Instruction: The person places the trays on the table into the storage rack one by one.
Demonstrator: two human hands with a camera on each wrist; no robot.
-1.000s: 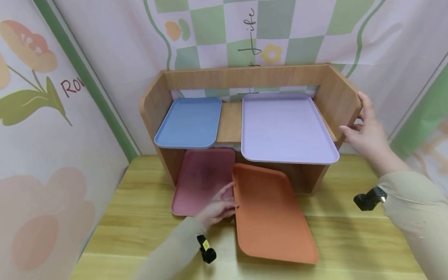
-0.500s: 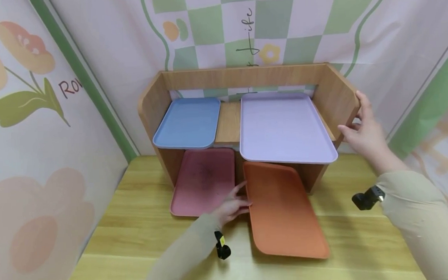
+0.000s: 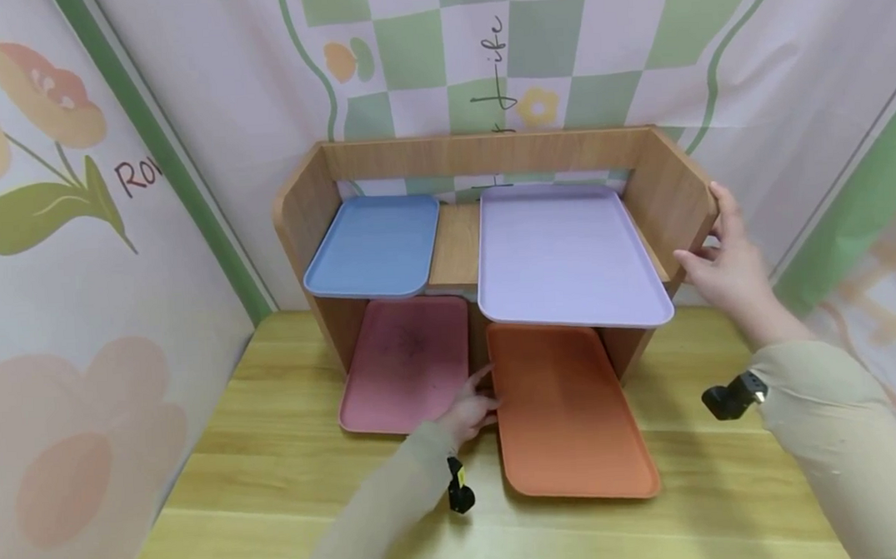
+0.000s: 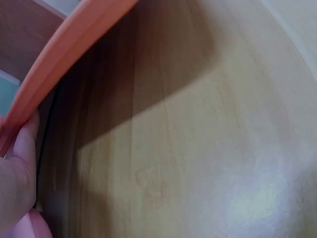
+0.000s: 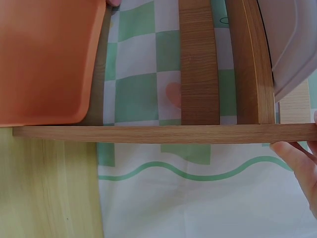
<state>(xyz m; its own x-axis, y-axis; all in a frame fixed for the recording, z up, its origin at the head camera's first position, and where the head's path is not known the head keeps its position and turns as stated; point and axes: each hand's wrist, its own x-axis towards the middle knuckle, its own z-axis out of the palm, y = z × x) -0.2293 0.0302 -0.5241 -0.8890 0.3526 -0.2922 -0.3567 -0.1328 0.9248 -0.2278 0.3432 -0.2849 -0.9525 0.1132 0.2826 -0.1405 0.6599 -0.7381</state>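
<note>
My left hand [image 3: 470, 412] grips the left edge of an orange tray [image 3: 570, 416]. In the left wrist view, fingers lie at the rim of the tray [image 4: 64, 59], which casts a shadow on the tabletop. The tray's far end reaches under the upper board of a wooden shelf [image 3: 488, 154], lower right side. My right hand [image 3: 733, 271] holds the shelf's right side panel [image 3: 673, 203], thumb on the front edge. In the right wrist view, part of that hand [image 5: 299, 168] shows at the panel [image 5: 173, 133]. A pink tray [image 3: 407, 365] lies at lower left.
On the upper board sit a blue tray [image 3: 375, 245] at left and a lilac tray [image 3: 567, 258] at right. Both overhang the board's front. The shelf stands on a wooden table [image 3: 260, 454], against a printed curtain [image 3: 558, 49].
The orange tray has moved right and turned straighter under the lilac tray, its near end lower and farther back. My left hand moved right with it; my right hand stayed on the panel.
</note>
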